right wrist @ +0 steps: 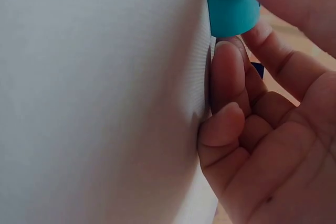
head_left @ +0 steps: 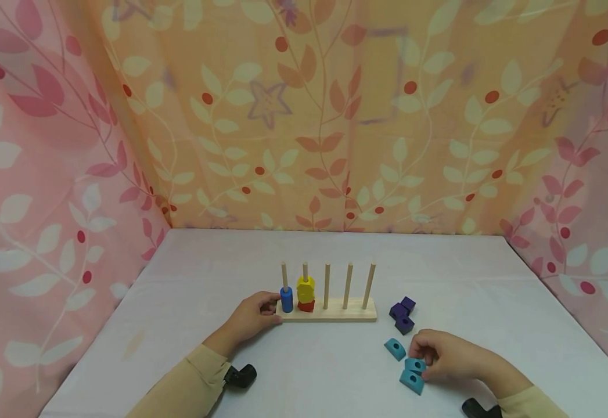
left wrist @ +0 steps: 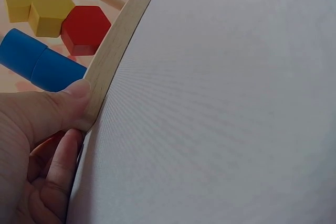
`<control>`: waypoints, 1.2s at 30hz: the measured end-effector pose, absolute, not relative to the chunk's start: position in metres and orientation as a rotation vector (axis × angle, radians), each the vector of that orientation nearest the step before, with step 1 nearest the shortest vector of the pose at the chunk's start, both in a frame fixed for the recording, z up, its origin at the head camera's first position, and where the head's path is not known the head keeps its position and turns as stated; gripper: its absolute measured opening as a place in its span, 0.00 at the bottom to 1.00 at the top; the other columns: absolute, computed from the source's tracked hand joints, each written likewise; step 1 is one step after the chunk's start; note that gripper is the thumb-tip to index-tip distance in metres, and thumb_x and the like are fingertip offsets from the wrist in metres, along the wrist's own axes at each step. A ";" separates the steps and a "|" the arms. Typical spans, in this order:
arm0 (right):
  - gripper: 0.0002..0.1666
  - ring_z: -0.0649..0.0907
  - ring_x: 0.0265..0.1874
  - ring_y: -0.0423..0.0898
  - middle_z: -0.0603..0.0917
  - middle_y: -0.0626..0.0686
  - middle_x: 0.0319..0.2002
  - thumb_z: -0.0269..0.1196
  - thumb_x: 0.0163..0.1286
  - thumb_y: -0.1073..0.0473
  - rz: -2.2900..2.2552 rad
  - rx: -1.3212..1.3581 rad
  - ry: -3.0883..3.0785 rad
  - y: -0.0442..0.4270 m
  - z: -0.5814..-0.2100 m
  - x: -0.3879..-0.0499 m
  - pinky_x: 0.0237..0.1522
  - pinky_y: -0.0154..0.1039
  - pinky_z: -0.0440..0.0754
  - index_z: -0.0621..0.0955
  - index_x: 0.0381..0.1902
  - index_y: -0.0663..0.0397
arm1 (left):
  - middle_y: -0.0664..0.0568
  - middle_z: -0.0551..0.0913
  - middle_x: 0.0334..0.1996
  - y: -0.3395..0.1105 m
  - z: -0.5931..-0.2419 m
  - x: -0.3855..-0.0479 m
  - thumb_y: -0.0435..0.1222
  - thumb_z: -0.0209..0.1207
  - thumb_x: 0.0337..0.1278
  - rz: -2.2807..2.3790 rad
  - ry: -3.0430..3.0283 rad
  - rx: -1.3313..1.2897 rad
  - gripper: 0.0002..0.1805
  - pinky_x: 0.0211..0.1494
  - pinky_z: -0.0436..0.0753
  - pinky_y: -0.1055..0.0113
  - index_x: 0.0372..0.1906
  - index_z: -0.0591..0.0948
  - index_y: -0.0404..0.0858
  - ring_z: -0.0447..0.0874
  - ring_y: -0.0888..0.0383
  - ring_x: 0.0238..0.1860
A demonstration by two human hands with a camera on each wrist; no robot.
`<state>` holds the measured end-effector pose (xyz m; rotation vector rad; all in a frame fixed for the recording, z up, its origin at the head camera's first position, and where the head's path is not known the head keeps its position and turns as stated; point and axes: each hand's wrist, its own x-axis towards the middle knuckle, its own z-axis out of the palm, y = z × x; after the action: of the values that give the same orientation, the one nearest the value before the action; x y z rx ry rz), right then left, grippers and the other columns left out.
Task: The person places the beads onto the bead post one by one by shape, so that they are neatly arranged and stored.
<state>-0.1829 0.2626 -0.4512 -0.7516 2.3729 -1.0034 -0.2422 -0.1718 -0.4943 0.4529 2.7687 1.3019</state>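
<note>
A wooden peg stand [head_left: 330, 314] with several upright pegs rests on the table. Two stacked blue cylinders [head_left: 286, 300] are on its leftmost peg. On the second peg, two yellow hexagonal blocks [head_left: 306, 289] sit above a red hexagonal block [head_left: 306, 306]. My left hand [head_left: 254, 316] grips the stand's left end, thumb against the edge beside the blue cylinders [left wrist: 44, 61]. To the right of the stand, my right hand [head_left: 452, 360] pinches a teal arched block [head_left: 415, 365] between thumb and fingers, low at the table. Its other fingers are curled in the right wrist view.
Two more teal arched blocks, one nearer block [head_left: 412, 382] and one farther block [head_left: 395, 349], lie close to the right hand. Several purple blocks [head_left: 402, 316] are clustered beyond them. A white cloth [head_left: 204, 261] covers the table, with patterned curtains [head_left: 304, 116] around it.
</note>
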 end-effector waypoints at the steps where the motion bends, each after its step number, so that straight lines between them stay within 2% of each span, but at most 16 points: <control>1: 0.15 0.73 0.29 0.38 0.73 0.47 0.31 0.69 0.50 0.60 -1.006 -0.745 2.374 0.262 -0.451 -0.183 0.29 0.31 0.72 0.76 0.34 0.48 | 0.58 0.75 0.36 -0.172 -0.494 -0.242 0.42 0.67 0.45 1.304 2.765 0.443 0.26 0.43 0.75 0.69 0.54 0.77 0.43 0.72 0.61 0.37; 11: 0.08 0.73 0.27 0.39 0.75 0.48 0.28 0.65 0.57 0.60 -1.069 -0.651 2.339 0.262 -0.451 -0.186 0.27 0.32 0.72 0.76 0.35 0.51 | 0.58 0.75 0.36 -0.172 -0.493 -0.242 0.41 0.67 0.45 1.308 2.770 0.463 0.26 0.43 0.75 0.69 0.53 0.77 0.43 0.72 0.61 0.37; 18: 0.09 0.75 0.29 0.42 0.77 0.52 0.31 0.59 0.64 0.59 -1.142 -0.628 2.315 0.261 -0.431 -0.193 0.29 0.35 0.75 0.75 0.39 0.57 | 0.58 0.76 0.36 -0.171 -0.492 -0.241 0.41 0.67 0.46 1.303 2.767 0.454 0.26 0.43 0.75 0.67 0.54 0.77 0.43 0.72 0.61 0.38; 26: 0.15 0.77 0.33 0.46 0.79 0.54 0.33 0.61 0.62 0.52 -1.197 -0.556 2.536 0.248 -0.401 -0.204 0.35 0.32 0.78 0.76 0.41 0.57 | 0.58 0.77 0.38 -0.171 -0.492 -0.240 0.41 0.67 0.45 1.291 2.772 0.442 0.27 0.44 0.75 0.67 0.54 0.76 0.42 0.73 0.62 0.38; 32: 0.15 0.80 0.35 0.50 0.81 0.53 0.35 0.62 0.62 0.54 -1.347 -0.564 2.692 0.230 -0.381 -0.213 0.37 0.32 0.79 0.77 0.42 0.58 | 0.57 0.77 0.38 -0.171 -0.490 -0.240 0.41 0.68 0.45 1.298 2.773 0.452 0.27 0.44 0.75 0.66 0.54 0.76 0.42 0.73 0.61 0.38; 36: 0.14 0.79 0.34 0.48 0.80 0.54 0.36 0.62 0.63 0.58 -1.463 -0.655 2.744 0.215 -0.364 -0.219 0.37 0.31 0.79 0.77 0.43 0.59 | 0.57 0.77 0.38 -0.172 -0.491 -0.240 0.42 0.68 0.45 1.299 2.781 0.467 0.26 0.43 0.75 0.67 0.53 0.77 0.42 0.73 0.61 0.38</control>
<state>-0.2190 0.2152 -0.3638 -0.6554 2.7435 -1.4629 -0.2404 -0.1719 -0.4914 0.4673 2.7809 1.2991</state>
